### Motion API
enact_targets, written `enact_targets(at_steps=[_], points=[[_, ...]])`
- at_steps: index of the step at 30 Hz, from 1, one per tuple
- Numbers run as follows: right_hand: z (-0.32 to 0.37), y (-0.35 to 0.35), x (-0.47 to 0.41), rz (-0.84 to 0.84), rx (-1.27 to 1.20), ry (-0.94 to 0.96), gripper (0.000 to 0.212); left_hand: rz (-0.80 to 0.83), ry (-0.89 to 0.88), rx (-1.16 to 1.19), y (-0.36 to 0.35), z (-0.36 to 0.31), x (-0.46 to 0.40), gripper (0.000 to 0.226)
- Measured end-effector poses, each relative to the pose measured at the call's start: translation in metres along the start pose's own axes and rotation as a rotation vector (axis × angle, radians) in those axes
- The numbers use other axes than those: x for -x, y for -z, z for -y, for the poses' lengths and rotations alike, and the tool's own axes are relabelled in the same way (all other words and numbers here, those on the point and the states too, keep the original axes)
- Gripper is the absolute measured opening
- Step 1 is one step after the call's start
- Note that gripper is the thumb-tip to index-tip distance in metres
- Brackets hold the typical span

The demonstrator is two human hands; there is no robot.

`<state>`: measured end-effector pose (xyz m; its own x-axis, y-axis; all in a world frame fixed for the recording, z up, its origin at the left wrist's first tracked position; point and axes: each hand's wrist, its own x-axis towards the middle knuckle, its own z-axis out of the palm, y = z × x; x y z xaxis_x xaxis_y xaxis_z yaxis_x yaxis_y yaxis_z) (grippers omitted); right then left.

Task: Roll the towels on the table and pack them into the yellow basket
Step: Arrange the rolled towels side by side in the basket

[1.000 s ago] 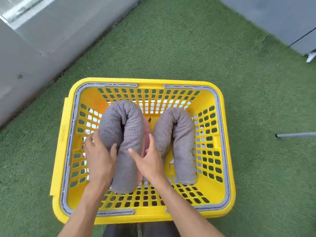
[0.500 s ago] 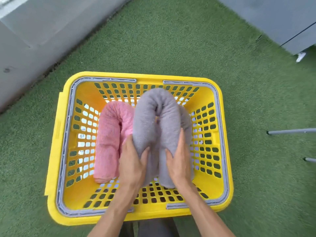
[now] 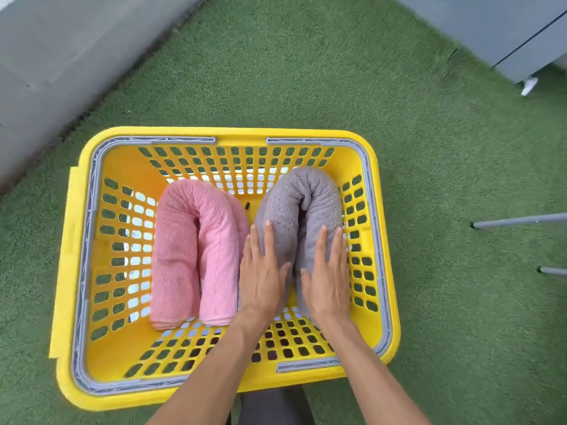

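Both hands [image 3: 294, 271] – fingers straight – press the grey towel [image 3: 299, 204]; pink towel [image 3: 193, 250] beside, touching.

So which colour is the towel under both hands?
Grey towel, seen clearly in the head view.

Yellow basket [image 3: 69, 271] with perforated walls and grey rim on green turf, pink rolled towel [image 3: 190, 256] bent into an arch in its left half, grey rolled towel [image 3: 294, 197] likewise arched just beside it on the right
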<state>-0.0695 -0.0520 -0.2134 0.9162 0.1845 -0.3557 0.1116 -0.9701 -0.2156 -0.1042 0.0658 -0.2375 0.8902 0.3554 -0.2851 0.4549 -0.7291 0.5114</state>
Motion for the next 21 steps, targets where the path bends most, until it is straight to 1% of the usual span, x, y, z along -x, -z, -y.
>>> enact_targets(at_steps=[3, 6, 8, 9, 12, 14, 16, 18, 21], points=[[-0.008, -0.010, -0.002, 0.087, 0.006, 0.032, 0.099, 0.062, -0.110, -0.092, -0.007, 0.004, -0.004, 0.086], [-0.012, -0.010, -0.008, 0.089, -0.023, 0.024, 0.101, 0.091, -0.122, -0.002, -0.004, -0.002, -0.004, 0.087], [-0.013, -0.009, -0.009, 0.074, -0.046, 0.017, 0.105, 0.109, -0.073, 0.071, 0.004, -0.009, -0.003, 0.092], [-0.013, -0.009, -0.008, 0.064, -0.057, 0.023, 0.105, 0.096, -0.058, 0.082, 0.009, -0.011, -0.002, 0.094], [-0.013, -0.008, -0.005, 0.066, -0.081, 0.036, 0.101, -0.014, -0.098, 0.061, 0.011, -0.001, -0.002, 0.093], [-0.013, -0.007, -0.004, 0.076, -0.088, 0.041, 0.099, -0.013, -0.130, 0.034, 0.005, 0.012, -0.003, 0.090], [-0.014, -0.006, -0.002, 0.080, -0.088, 0.055, 0.094, 0.021, -0.160, 0.003, 0.002, 0.022, -0.002, 0.084], [-0.012, -0.002, -0.002, 0.052, -0.098, 0.062, 0.090, 0.033, -0.192, 0.016, -0.001, 0.027, -0.004, 0.082], [-0.008, -0.001, -0.008, -0.020, -0.090, 0.083, 0.088, 0.002, -0.212, 0.013, -0.004, 0.021, -0.009, 0.079]])
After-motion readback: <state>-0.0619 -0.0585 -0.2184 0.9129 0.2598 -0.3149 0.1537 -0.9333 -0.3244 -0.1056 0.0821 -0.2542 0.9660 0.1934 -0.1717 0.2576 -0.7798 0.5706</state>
